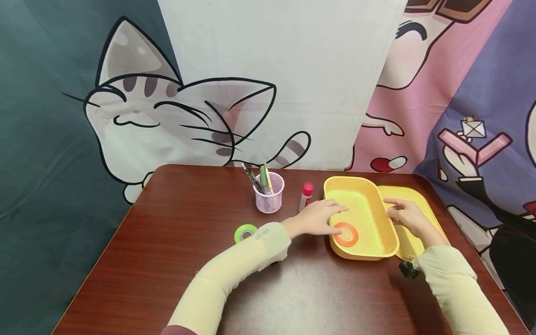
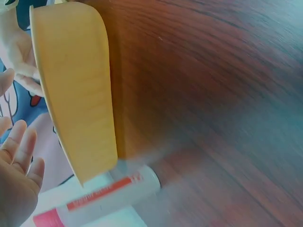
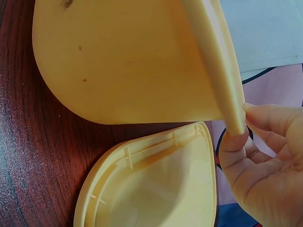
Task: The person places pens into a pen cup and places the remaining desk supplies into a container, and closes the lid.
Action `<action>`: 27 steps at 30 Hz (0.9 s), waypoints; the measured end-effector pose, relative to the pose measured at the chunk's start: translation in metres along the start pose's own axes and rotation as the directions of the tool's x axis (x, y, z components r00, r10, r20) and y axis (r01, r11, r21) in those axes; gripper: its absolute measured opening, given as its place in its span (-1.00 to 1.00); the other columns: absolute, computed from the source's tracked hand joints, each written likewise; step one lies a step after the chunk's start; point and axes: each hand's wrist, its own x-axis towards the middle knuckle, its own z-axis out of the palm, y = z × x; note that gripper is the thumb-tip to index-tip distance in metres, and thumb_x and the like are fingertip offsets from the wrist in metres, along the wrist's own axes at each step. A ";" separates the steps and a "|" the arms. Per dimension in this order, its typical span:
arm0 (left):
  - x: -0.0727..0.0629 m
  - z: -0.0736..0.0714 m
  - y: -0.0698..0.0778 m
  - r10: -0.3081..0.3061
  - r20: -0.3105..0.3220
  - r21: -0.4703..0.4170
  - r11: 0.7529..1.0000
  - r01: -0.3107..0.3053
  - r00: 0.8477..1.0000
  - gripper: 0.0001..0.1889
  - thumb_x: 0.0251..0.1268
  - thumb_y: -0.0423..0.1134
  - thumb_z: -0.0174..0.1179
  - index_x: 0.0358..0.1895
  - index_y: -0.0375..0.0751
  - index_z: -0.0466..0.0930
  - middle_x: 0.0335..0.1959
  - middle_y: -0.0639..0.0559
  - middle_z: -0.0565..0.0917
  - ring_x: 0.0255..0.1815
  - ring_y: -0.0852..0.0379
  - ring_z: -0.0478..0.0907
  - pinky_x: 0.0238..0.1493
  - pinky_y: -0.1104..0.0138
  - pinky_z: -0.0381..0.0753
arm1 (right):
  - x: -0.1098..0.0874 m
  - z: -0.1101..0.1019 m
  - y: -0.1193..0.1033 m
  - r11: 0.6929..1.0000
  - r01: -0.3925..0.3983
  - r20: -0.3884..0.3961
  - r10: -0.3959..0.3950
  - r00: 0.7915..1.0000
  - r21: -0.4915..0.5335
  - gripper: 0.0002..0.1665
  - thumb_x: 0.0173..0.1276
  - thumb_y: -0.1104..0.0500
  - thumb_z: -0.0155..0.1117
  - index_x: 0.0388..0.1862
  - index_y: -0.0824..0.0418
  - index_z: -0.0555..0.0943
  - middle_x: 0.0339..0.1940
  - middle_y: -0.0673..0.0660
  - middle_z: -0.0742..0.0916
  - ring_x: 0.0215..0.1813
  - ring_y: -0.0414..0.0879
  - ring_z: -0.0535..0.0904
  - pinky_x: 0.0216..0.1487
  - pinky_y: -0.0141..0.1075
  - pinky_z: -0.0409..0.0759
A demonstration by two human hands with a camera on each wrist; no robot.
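A yellow plastic box stands on the table without its lid. Inside its near left corner lies an orange tape roll. My left hand reaches over the box's left rim with fingers spread, holding nothing; its thumb is right beside the tape roll in the head view. My right hand pinches the box's right rim between thumb and fingers. The yellow lid lies on the table beside the box, under the right hand. Close behind the left hand stands a glue stick with a red cap.
A lilac cup holds several pens toward the back of the table. A green tape roll lies left of the box, partly covered by the left sleeve. Printed cloth hangs behind the table.
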 end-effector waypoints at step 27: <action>-0.119 -0.015 -0.074 -0.170 -0.078 -0.114 0.980 0.161 0.982 -0.28 -0.04 0.11 0.22 0.24 -0.09 0.28 0.25 0.00 0.33 0.25 0.06 0.26 0.22 0.16 0.26 | 0.000 0.000 0.000 1.000 -0.002 0.010 0.002 1.000 -0.029 -0.37 0.27 0.29 0.01 0.23 0.56 0.09 -0.54 -0.16 0.51 -0.51 -0.28 0.42 -0.40 -0.39 0.51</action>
